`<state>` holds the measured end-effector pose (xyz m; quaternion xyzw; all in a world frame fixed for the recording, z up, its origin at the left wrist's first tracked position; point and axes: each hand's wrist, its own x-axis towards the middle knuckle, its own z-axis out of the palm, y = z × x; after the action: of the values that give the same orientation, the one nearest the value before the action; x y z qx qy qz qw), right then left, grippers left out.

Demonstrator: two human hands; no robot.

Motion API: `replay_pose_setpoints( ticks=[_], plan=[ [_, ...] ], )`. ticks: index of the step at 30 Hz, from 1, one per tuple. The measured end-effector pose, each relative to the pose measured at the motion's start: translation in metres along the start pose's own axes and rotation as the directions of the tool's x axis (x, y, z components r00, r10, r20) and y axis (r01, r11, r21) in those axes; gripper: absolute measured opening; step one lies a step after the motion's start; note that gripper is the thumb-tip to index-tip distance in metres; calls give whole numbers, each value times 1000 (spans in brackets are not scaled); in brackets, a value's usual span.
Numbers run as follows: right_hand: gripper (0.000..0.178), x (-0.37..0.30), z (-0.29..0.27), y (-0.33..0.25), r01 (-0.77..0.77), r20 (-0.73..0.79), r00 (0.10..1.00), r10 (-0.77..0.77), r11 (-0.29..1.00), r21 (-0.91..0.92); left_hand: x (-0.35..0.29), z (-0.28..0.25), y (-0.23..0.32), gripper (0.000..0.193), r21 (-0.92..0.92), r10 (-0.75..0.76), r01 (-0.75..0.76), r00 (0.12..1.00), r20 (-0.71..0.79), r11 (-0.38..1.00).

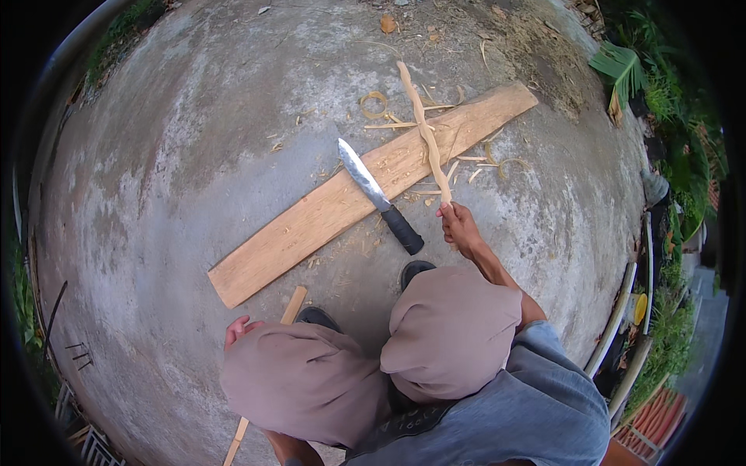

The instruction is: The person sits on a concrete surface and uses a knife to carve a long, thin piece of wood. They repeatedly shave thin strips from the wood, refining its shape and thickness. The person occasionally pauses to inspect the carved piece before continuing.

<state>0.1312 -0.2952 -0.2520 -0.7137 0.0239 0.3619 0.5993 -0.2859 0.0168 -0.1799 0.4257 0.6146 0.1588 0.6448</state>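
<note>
My right hand [460,227] is closed round the near end of a wavy, pale wooden stick [423,124]. The stick points away from me and crosses over a long wooden plank [311,213], which lies slantwise on the ground. Left of the stick, a large knife [361,175] with a black handle rests across the plank, its handle over the near edge and its tip past the far one. My left hand [237,330] is beside my left knee, which hides most of it. Its visible fingers look loosely apart, with nothing seen in them.
Wood shavings and curled strips [486,161] lie round the plank on the concrete ground [155,163]. A narrow wooden strip [294,304] runs under my left leg. Green plants [660,85] and pale pipes [618,322] border the right side.
</note>
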Motion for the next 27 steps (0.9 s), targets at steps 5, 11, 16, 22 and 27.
replay_pose_setpoints(
  ticks=[5,11,16,22,27],
  plan=[
    [42,31,4,-8,-102,127,988,82,982,158,-103,17,91,59,29,460,-466,861,-215,884],
    [45,68,13,-27,-128,133,985,108,980,154,-155,46,102,64,198,839,-817,541,-62,542],
    [47,77,-3,-48,-117,64,991,114,992,54,-162,71,116,63,543,865,-778,471,172,316],
    [39,69,-4,-69,350,-208,417,-885,368,-862,-153,70,118,66,557,868,-781,456,198,283],
    [24,-46,47,-108,622,-13,745,-667,701,-348,-150,55,119,59,569,883,-816,337,327,101]
  ],
)
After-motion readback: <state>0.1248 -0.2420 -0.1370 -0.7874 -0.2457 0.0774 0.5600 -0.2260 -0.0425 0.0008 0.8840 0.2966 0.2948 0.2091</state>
